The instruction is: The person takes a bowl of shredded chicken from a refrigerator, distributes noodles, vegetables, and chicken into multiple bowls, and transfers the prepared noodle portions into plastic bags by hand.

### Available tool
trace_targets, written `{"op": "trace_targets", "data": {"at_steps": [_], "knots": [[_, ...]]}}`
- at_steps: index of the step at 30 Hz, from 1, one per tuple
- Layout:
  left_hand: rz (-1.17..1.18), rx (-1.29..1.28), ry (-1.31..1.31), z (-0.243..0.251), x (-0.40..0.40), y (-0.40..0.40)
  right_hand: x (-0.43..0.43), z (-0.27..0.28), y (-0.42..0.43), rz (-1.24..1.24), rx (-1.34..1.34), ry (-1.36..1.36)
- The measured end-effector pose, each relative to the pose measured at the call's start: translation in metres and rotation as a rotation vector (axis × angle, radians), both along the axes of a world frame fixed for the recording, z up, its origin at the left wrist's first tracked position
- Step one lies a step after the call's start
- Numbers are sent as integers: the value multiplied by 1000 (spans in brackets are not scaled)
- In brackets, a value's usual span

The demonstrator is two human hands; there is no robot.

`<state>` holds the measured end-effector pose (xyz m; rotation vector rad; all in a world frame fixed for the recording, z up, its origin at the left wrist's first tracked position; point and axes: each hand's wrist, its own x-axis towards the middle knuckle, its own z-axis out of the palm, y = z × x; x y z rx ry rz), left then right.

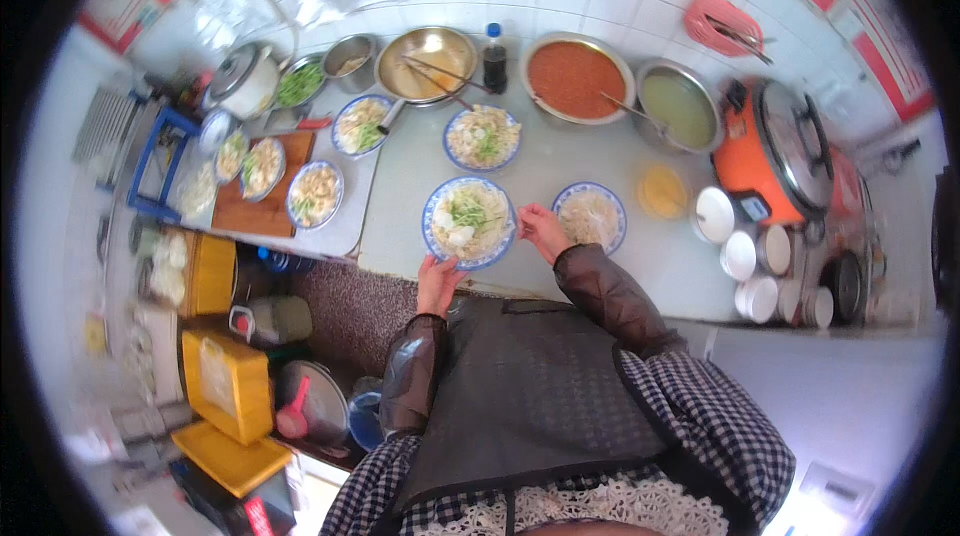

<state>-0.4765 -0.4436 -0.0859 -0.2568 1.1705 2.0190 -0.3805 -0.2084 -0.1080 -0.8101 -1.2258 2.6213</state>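
Note:
A blue-and-white patterned plate lies before me near the counter's front edge. It holds pale noodle-like food topped with shredded greens and white pieces. My left hand grips its near rim, the thumb over the edge. At its right rim are the bent fingers of my right hand; whether they pinch the rim or something small is unclear. Just beyond that hand sits another patterned plate of pale food without greens, partly hidden by my hand and sleeve. A similar filled plate stands farther back.
Along the wall stand a steel pan with chopsticks, a dark bottle, a basin of red sauce and a pot of greenish liquid. An orange cooker and several white bowls are right. Left, filled dishes surround a wooden board.

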Motion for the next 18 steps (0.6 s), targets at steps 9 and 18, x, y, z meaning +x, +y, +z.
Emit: {"op": "trace_targets", "data": {"at_steps": [9, 18], "knots": [[143, -106, 96, -17, 34, 29, -26, -2, -4, 2, 1023, -196], [136, -211, 92, -40, 44, 51, -43, -48, 0, 240, 1082, -174]]}}
